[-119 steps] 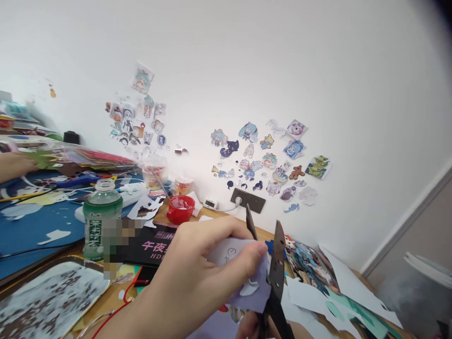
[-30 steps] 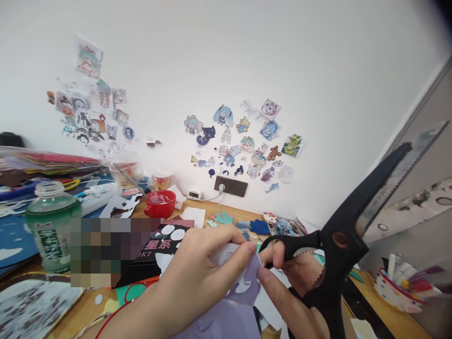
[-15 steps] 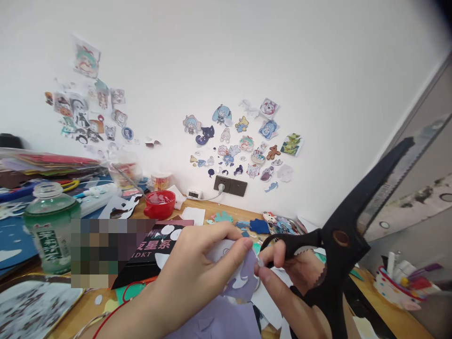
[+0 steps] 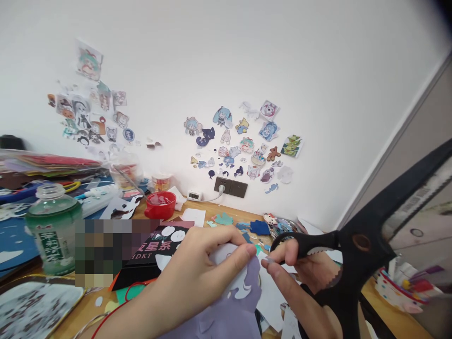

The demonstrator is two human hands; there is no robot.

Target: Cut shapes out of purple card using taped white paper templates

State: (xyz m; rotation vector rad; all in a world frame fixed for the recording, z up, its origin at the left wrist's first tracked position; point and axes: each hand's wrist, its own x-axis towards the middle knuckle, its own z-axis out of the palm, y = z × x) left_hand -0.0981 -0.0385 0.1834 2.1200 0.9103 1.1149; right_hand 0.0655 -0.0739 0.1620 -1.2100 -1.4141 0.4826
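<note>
My left hand [image 4: 212,270] pinches a pale purple paper cutout [image 4: 253,278] between thumb and fingers; white curved shapes show on its surface, and a white piece lies under the thumb. Just to the right, my right hand [image 4: 300,292] has black-handled scissors [image 4: 367,235] hooked over it, the blades pointing up and right, away from the paper. The thumb and a fingertip of that same hand press together on a tiny pale scrap [image 4: 270,259], a small gap from the cutout. A larger purple sheet [image 4: 215,325] lies beneath both hands.
A green-labelled bottle [image 4: 52,230] and a tray [image 4: 35,306] stand at left. A red bowl [image 4: 160,205], a small clock [image 4: 195,195] and paper scraps [image 4: 224,218] sit toward the wall. A decorated pen holder [image 4: 399,292] is at right. Paper figures [image 4: 223,117] cover the wall.
My right hand has drawn rightward from the cutout, carrying the scissors and the small scrap. My left hand has shifted slightly right with the cutout.
</note>
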